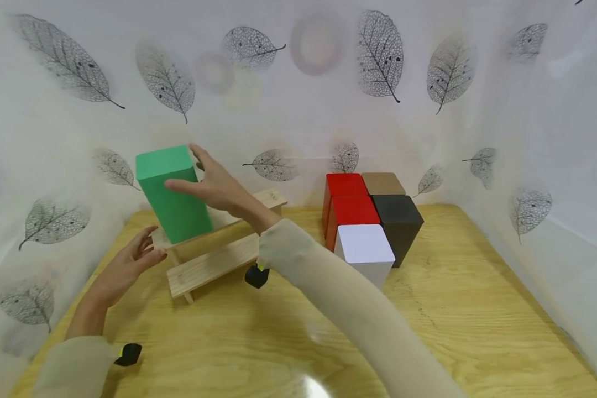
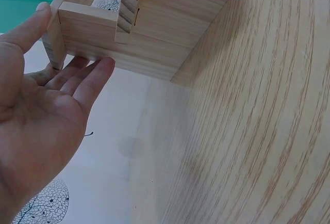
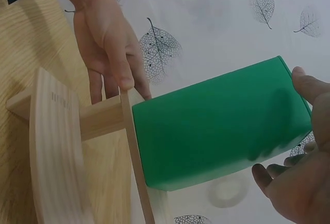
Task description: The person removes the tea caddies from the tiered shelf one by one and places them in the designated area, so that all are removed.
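Observation:
A green box (image 1: 176,196) stands on the upper step of a two-step wooden stand (image 1: 214,264). My right hand (image 1: 216,185) is spread about the box's top end. In the right wrist view its thumb lies at the box's top edge, and the fingertips (image 3: 263,175) are by the side with a slight gap. My left hand (image 1: 124,271) holds the left end of the stand's upper step. The left wrist view has its thumb (image 2: 33,25) on the board's edge, and the other fingers behind the wood.
To the right stand two red boxes (image 1: 355,211), a brown box (image 1: 383,183), a black box (image 1: 400,221) and a white box (image 1: 365,246), close together on the wooden table (image 1: 204,354). A leaf-printed white sheet (image 1: 298,110) encloses the back and sides.

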The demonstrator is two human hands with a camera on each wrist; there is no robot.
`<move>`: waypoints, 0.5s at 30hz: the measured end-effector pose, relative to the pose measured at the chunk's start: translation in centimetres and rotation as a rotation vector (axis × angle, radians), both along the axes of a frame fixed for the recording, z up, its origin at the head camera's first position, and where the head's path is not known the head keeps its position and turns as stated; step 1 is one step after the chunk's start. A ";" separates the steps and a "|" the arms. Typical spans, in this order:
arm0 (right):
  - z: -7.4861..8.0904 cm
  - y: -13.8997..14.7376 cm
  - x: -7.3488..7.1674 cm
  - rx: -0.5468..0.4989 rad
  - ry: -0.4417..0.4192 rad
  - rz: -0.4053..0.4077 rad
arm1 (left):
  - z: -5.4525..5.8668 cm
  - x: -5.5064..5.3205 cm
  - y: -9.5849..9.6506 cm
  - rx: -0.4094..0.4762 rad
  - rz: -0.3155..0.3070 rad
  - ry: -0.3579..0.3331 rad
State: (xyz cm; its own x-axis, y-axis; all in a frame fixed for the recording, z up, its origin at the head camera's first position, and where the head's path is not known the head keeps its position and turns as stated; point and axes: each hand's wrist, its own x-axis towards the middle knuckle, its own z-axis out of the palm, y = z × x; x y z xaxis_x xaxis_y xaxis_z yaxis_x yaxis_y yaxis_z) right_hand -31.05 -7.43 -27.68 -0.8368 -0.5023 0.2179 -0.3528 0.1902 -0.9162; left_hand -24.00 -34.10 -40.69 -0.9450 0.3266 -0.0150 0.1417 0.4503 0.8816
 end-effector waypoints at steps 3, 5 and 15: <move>0.0 -0.2 -0.2 -0.001 0.003 0.018 | 0.0 0.1 0.0 0.003 0.000 -0.002; 0.1 -0.3 -0.3 0.001 0.013 0.030 | 0.0 0.1 0.0 0.004 0.001 0.002; 0.2 -0.5 -1.1 0.023 0.023 0.023 | 0.1 0.2 0.1 0.006 0.001 -0.003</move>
